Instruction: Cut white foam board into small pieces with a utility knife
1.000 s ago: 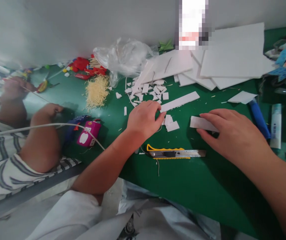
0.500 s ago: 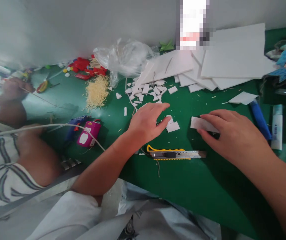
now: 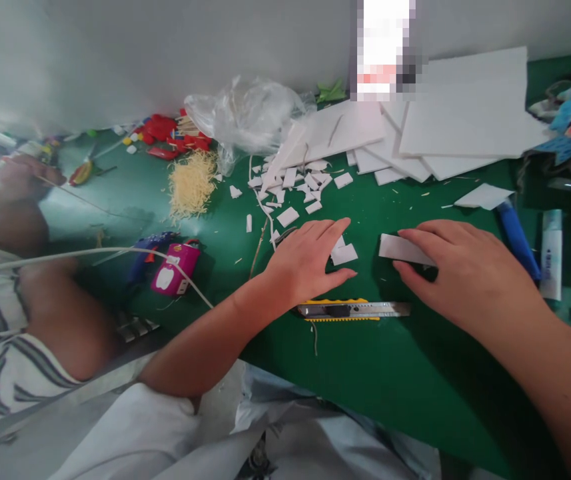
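Note:
My left hand (image 3: 305, 260) is over the green table with its fingers and thumb apart, holding nothing. Just beyond its fingers lie small white foam board pieces (image 3: 345, 255), partly hidden by the hand. Between thumb and fingers, my right hand (image 3: 448, 257) grips a small white strip of foam board (image 3: 401, 249), whose right end is covered by the hand. A yellow utility knife (image 3: 352, 310) lies below my left hand, its metal blade pointing right. White foam scraps (image 3: 310, 183) are scattered beyond the left hand.
Large white foam boards (image 3: 465, 107) are stacked at the back, beside a crumpled plastic bag (image 3: 255, 117). A glue stick (image 3: 552, 253) and a blue tool (image 3: 518, 237) lie at right. Left are a pink box (image 3: 175, 269), yellow shreds (image 3: 192, 185) and another person's hand (image 3: 28, 179).
My left hand has shifted right and slightly toward me, its thumb and fingers spreading wider, uncovering a scrap behind it. The right hand stays almost still with the strip.

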The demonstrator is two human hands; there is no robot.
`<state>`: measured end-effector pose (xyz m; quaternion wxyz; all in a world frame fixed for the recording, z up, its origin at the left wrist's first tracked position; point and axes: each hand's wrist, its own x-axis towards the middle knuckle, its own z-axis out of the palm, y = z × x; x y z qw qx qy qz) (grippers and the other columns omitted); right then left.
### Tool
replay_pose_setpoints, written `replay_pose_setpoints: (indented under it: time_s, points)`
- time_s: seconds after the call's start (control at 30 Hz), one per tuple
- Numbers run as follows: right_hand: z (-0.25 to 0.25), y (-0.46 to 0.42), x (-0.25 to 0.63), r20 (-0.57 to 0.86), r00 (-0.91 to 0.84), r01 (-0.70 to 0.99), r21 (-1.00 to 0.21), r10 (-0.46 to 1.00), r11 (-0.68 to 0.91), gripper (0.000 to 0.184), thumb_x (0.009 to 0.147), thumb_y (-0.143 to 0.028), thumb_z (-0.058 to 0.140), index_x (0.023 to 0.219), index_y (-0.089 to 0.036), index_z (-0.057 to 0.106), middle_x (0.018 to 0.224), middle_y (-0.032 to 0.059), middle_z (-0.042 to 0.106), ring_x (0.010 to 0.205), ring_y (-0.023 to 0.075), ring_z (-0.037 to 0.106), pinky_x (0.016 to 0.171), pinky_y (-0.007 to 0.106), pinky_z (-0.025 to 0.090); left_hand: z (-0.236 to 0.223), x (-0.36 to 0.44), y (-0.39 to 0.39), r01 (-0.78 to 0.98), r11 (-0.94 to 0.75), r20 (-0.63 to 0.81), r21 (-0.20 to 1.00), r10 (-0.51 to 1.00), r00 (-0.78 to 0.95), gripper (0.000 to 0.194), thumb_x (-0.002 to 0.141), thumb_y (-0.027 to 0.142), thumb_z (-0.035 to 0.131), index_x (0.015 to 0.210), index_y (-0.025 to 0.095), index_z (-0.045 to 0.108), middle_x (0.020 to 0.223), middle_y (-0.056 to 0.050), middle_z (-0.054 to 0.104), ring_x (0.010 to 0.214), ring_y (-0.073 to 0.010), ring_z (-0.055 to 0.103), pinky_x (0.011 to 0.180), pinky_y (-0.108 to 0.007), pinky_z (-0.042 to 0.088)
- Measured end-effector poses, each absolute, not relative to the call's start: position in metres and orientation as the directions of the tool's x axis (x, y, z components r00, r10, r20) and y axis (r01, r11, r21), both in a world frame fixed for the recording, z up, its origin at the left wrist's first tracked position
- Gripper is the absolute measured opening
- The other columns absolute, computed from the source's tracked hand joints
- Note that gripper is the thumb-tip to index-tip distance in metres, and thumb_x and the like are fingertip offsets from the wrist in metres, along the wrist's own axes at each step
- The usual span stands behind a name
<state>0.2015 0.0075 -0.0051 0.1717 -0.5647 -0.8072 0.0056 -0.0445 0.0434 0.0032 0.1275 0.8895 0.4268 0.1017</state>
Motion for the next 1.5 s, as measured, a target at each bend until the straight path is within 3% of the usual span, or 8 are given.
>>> replay_pose_setpoints:
  time_s: [0.17, 0.27, 0.43, 0.7, 0.8, 1.27, 1.5]
  points:
    - [-0.005, 0.007, 0.201, 0.281, -0.293, 0.915, -0.194, 0.914, 0.353, 0.034, 0.092, -0.033, 0.051, 0.107, -0.015, 0.075, 0.107, 0.0173, 0.071, 0.095, 0.0335, 0.068, 0.081, 0.049, 0.055, 0.004, -0.045, 0.043, 0.815, -0.521, 0.180, 0.254, 0.853, 0.489, 0.051, 0.097, 0.044, 0.065, 0.137, 0.013, 0.057, 0.123, -0.015, 0.073, 0.117, -0.0282, 0.066, 0.100, -0.042, 0.053]
    - [-0.007, 0.006, 0.201, 0.283, -0.289, 0.920, -0.183, 0.914, 0.348, 0.032, 0.093, -0.032, 0.051, 0.107, -0.017, 0.075, 0.107, 0.0161, 0.071, 0.096, 0.0324, 0.068, 0.083, 0.048, 0.055, 0.007, -0.041, 0.045, 0.856, -0.472, 0.112, 0.213, 0.882, 0.458, 0.046, 0.097, 0.037, 0.064, 0.135, 0.011, 0.061, 0.107, -0.012, 0.075, 0.106, -0.0277, 0.068, 0.092, -0.040, 0.055]
    - [-0.008, 0.007, 0.201, 0.305, -0.303, 0.917, -0.164, 0.903, 0.363, 0.033, 0.093, -0.032, 0.050, 0.105, -0.015, 0.075, 0.107, 0.0172, 0.072, 0.093, 0.0319, 0.068, 0.080, 0.047, 0.055, 0.010, -0.038, 0.045, 0.853, -0.486, 0.059, 0.190, 0.873, 0.484, 0.038, 0.097, 0.023, 0.060, 0.133, 0.012, 0.065, 0.102, -0.010, 0.075, 0.102, -0.0262, 0.069, 0.089, -0.039, 0.055]
    - [-0.009, 0.007, 0.202, 0.322, -0.326, 0.913, -0.135, 0.889, 0.384, 0.029, 0.092, -0.031, 0.053, 0.104, -0.017, 0.075, 0.105, 0.0148, 0.072, 0.091, 0.0294, 0.068, 0.079, 0.042, 0.054, 0.001, -0.049, 0.048, 0.770, -0.595, 0.168, 0.231, 0.804, 0.571, 0.037, 0.098, 0.011, 0.050, 0.131, 0.013, 0.066, 0.111, -0.009, 0.078, 0.104, -0.0224, 0.071, 0.092, -0.036, 0.056]
    - [-0.009, 0.008, 0.203, 0.312, -0.332, 0.915, -0.125, 0.890, 0.384, 0.030, 0.093, -0.031, 0.053, 0.106, -0.016, 0.075, 0.107, 0.0151, 0.072, 0.093, 0.0292, 0.068, 0.080, 0.042, 0.054, -0.001, -0.050, 0.049, 0.754, -0.611, 0.198, 0.242, 0.792, 0.578, 0.036, 0.098, 0.016, 0.053, 0.131, 0.013, 0.065, 0.112, -0.010, 0.078, 0.105, -0.0233, 0.071, 0.093, -0.037, 0.056]
    - [-0.010, 0.007, 0.202, 0.293, -0.312, 0.918, -0.154, 0.904, 0.366, 0.032, 0.093, -0.031, 0.052, 0.107, -0.016, 0.076, 0.109, 0.0162, 0.071, 0.095, 0.0304, 0.067, 0.082, 0.046, 0.055, -0.004, -0.050, 0.049, 0.727, -0.636, 0.161, 0.257, 0.770, 0.617, 0.037, 0.099, 0.016, 0.054, 0.135, 0.012, 0.062, 0.121, -0.013, 0.075, 0.115, -0.0229, 0.068, 0.101, -0.038, 0.055]
    - [-0.009, 0.007, 0.201, 0.307, -0.308, 0.917, -0.157, 0.901, 0.367, 0.031, 0.094, -0.031, 0.050, 0.106, -0.017, 0.075, 0.107, 0.0156, 0.071, 0.094, 0.0297, 0.067, 0.082, 0.045, 0.054, -0.002, -0.049, 0.051, 0.746, -0.612, 0.106, 0.263, 0.787, 0.608, 0.038, 0.099, 0.016, 0.053, 0.135, 0.013, 0.063, 0.115, -0.011, 0.075, 0.109, -0.0240, 0.069, 0.094, -0.038, 0.056]
